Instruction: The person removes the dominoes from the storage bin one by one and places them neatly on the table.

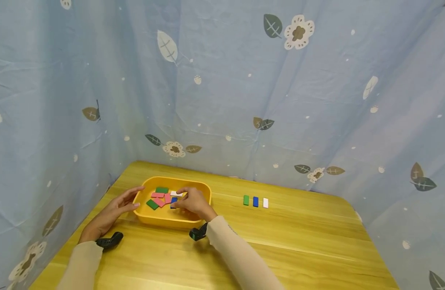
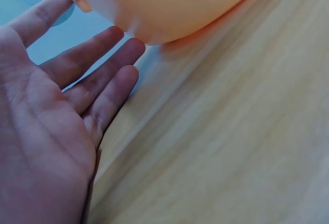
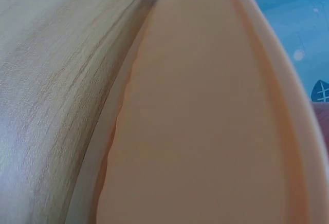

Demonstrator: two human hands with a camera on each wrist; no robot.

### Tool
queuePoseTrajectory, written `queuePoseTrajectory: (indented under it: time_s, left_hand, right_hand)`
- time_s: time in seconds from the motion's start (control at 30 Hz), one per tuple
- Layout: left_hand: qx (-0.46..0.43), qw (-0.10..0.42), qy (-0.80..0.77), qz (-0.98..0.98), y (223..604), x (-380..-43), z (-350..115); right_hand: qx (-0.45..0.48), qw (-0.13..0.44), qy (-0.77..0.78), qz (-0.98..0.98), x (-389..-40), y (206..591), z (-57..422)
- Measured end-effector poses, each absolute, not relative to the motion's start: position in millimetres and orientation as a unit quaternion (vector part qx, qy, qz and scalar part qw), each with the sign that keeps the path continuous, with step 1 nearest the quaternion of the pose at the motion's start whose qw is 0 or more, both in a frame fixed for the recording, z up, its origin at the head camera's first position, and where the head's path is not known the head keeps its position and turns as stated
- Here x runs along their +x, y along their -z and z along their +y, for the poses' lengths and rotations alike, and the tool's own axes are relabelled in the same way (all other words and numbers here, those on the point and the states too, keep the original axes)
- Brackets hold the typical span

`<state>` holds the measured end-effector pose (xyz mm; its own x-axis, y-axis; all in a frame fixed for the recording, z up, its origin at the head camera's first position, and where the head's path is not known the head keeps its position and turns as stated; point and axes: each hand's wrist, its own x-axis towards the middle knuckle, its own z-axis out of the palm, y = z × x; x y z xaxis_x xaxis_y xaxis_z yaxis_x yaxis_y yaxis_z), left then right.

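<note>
Beige sleeves (image 1: 240,255) come in from the bottom of the head view, each with a black gadget (image 1: 111,241) at the wrist. Left of centre, a yellow box (image 1: 163,220) sits on the wooden surface (image 1: 298,241). At the box's left end, the left hand (image 1: 115,209) has its grip apart, fingers and thumb spread, with fingertips at the rim. Over the right part of the box, the right hand (image 1: 194,202) reaches in, its fingertips by a blue block (image 1: 173,199) and a white block (image 1: 175,193); whether that grip is clamped on either, I cannot tell, and the right wrist view shows mostly the box's wall. Green blocks (image 1: 152,204) and pink blocks (image 1: 167,198) lie loose inside, towards the left. Right of the box, a green, a blue and a white block stand in a row (image 1: 256,201), slightly apart. Behind hangs a blue curtain (image 1: 222,96) with leaves and flowers.
</note>
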<state>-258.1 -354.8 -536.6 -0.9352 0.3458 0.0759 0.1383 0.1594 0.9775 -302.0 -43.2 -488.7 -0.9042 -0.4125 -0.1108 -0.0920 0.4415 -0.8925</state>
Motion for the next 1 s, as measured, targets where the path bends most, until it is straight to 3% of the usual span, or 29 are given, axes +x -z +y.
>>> queuePoseTrajectory:
  time_s: [1.0]
  left_hand:
    - [0.168,0.065,-0.643,0.745,536.9,-257.9,-354.9]
  right_hand:
    - [-0.107,0.131,0.42,0.891,-302.3,496.0,-54.2]
